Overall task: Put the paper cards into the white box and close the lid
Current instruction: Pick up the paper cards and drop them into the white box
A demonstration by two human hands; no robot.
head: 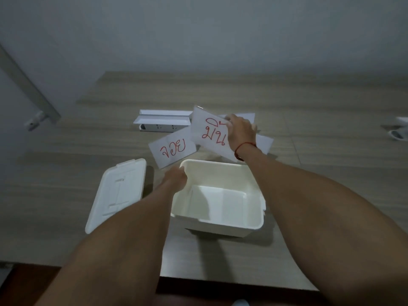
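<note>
1. Desk [309,107]: carries everything.
2. White box [240,226]: empty; my left hand [176,178] rests at its far-left corner, grip unclear.
3. Lid [117,195]: off, left of the box.
4. Cards: my right hand [240,132] pinches 1 card [209,131] beyond the box; another card [173,150] lies there.

box [220,195]: white, plain inside and out
lid [117,193]: white, unmarked
held card [209,133]: white, lettered in red
flat card [173,150]: white, lettered in red
table [309,120]: grey-brown wood grain
wrist cord [242,149]: red
wall [198,29]: pale grey
</note>
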